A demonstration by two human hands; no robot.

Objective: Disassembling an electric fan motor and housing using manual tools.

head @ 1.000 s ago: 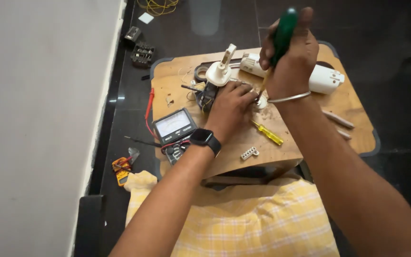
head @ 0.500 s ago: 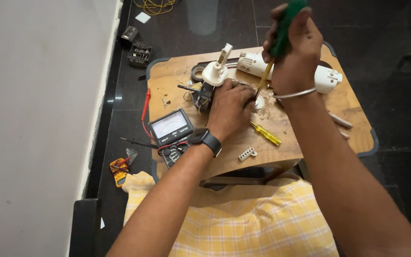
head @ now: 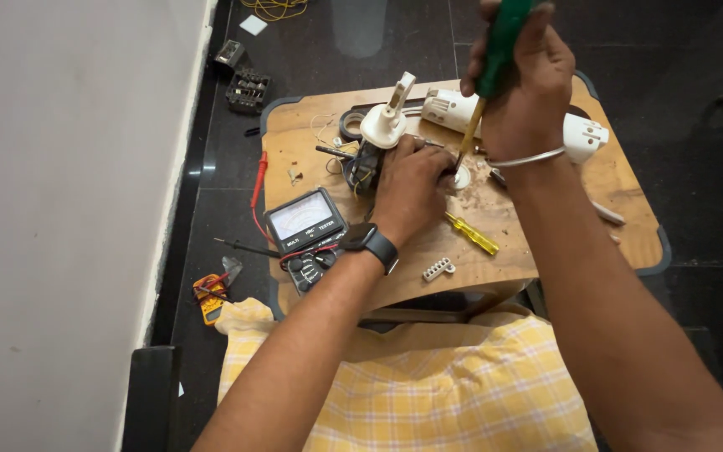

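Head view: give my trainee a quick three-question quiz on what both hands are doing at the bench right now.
1. True or false: the right hand grips a green-handled screwdriver pointing down.
2. What does the left hand press on? A) the analog multimeter B) the small motor assembly C) the yellow screwdriver
3. Which wrist wears the black watch?

Key: 1 true; 2 B; 3 the left.
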